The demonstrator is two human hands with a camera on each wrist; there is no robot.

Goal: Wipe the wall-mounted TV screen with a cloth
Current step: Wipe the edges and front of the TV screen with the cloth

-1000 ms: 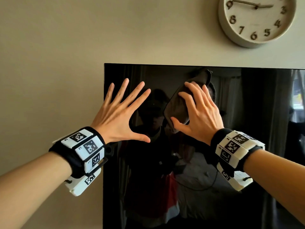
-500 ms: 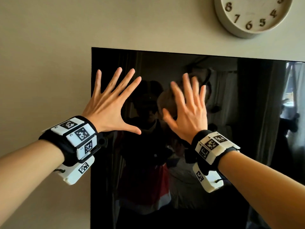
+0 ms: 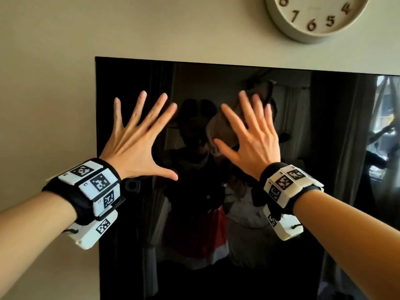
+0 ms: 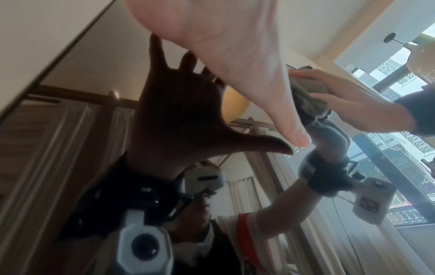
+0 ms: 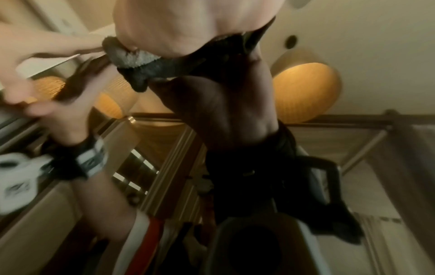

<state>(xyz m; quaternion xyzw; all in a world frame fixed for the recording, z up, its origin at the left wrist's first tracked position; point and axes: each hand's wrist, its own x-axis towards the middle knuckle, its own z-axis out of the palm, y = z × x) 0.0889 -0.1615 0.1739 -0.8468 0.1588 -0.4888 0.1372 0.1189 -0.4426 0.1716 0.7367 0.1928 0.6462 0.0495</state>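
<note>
The wall-mounted TV screen (image 3: 303, 148) is black and glossy and mirrors the room. My left hand (image 3: 134, 144) lies flat on it near the upper left corner, fingers spread wide and holding nothing. My right hand (image 3: 253, 137) presses a grey-brown cloth (image 3: 218, 131) against the glass with straight fingers. The cloth peeks out past the thumb and above the fingertips; the rest is hidden under the palm. In the left wrist view the cloth (image 4: 308, 96) sits bunched under the right hand's fingers (image 4: 334, 81). The right wrist view shows its fuzzy edge (image 5: 136, 57) below the palm.
A round pale wall clock (image 3: 313, 16) hangs above the TV, to the right. Bare beige wall (image 3: 54, 83) runs left of the screen's edge and above it. The screen continues down and right out of the picture.
The right hand has slid the cloth a little rightward and down across the glass, and its fingers lie straighter. The left hand stays spread on the screen. The head view has shifted.
</note>
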